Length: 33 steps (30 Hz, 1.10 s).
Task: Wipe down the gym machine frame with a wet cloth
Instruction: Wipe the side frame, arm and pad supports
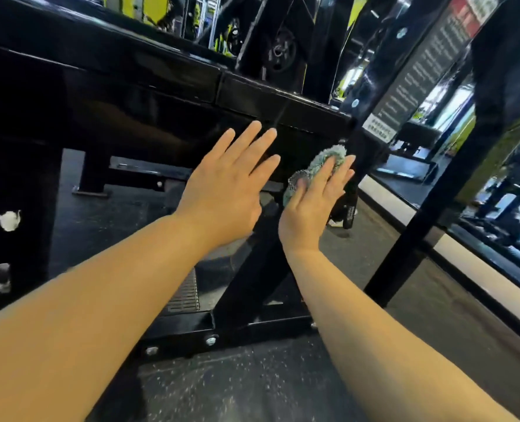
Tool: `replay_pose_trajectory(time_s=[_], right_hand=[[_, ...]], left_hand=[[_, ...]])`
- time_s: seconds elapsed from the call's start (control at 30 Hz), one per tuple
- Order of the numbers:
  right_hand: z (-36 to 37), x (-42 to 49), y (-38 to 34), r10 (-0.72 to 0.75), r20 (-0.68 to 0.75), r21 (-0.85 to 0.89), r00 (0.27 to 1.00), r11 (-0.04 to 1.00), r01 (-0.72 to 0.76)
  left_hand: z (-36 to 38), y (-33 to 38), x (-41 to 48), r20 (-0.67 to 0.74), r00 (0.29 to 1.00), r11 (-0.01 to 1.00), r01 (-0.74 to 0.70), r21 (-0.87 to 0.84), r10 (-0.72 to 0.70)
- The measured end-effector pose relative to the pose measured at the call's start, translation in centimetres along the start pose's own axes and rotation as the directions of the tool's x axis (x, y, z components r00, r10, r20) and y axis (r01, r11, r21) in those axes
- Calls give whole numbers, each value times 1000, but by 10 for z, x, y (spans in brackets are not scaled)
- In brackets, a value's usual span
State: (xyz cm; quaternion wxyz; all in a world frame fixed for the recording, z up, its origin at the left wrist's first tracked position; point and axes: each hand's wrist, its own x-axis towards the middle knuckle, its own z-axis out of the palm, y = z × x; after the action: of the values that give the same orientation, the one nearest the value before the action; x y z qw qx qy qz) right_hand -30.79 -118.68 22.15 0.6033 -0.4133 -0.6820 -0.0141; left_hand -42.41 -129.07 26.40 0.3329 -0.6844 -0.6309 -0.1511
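Against the front face of the horizontal frame beam (161, 95), close to its right end, presses a bunched blue-green microfibre cloth (322, 162) under the right hand (310, 205); fingers straight and lightly fanned over the cloth, not curled round it. Just left of the cloth along the same beam, holds the left hand (225, 190) up with fingers straight and spread wide, gripping nothing; cannot tell whether the palm touches the beam face or hovers just off it. Reads as mid-wipe, with the cloth in contact at the beam's right end. Shows glossy black paint all along the beam, but no wet streaks or dust line clear enough to tell wiped stretches from unwiped ones. Probably leaves plenty to do: the long run of beam left of the hands, the diagonal brace (249, 275) below the beam, the bolted base plate (192, 333) lower still below the beam, and the black upright post (420, 226) right of the beam.
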Motion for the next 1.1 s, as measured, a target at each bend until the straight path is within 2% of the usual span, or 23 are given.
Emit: replay_pose_trajectory(time_s=[0.13,0.2,0.3,0.37,0.47,0.53,0.6,0.67,0.77,0.8,0.83,0.9,0.93,0.97,1.03,1.1], right_hand=[[2,27,9,-11,-102,-9,995,1000,10],[2,5,32,-11,-67,-56,998,998,7],[2,-41,62,153,43,-58,987,987,-150],[4,-32,59,208,29,-10,978,978,-208],[4,-11,40,277,-57,47,959,960,-275],[8,-28,42,292,-31,46,956,956,-290],[14,-65,53,251,69,9,966,968,-252],[19,-103,71,163,175,-80,971,985,-151],[24,-145,105,-54,344,-228,937,964,139],[23,-152,115,-166,412,-261,896,921,290],[23,-157,123,-292,505,-274,812,838,472],[21,-160,136,-488,657,-214,575,611,762],[21,-157,138,-524,691,-195,497,527,827],[23,-158,139,-538,705,-190,461,483,855],[26,-162,145,-524,768,-176,369,382,908],[26,-170,146,-478,849,-139,227,213,967]], left_hand=[[9,-4,-9,5,999,999,-39,22,39],[15,-8,-15,-6,998,994,-65,83,66],[24,-19,-22,-17,992,979,-123,163,128],[21,-20,-21,-14,992,976,-121,182,125],[20,-3,-20,65,996,988,-71,136,63],[28,19,-23,166,984,991,-84,109,65],[45,37,-29,230,970,992,-103,76,83],[59,51,-38,317,943,995,-103,-10,101],[80,58,-66,489,872,976,98,-194,10],[87,57,-77,534,845,952,193,-239,-38],[95,54,-89,576,814,921,278,-272,-76],[113,48,-116,673,728,870,410,-274,-132],[121,44,-128,707,692,858,446,-256,-149],[130,40,-143,742,648,843,485,-232,-169],[147,36,-171,801,555,782,592,-193,-222],[160,34,-197,848,453,706,693,-141,-275]])
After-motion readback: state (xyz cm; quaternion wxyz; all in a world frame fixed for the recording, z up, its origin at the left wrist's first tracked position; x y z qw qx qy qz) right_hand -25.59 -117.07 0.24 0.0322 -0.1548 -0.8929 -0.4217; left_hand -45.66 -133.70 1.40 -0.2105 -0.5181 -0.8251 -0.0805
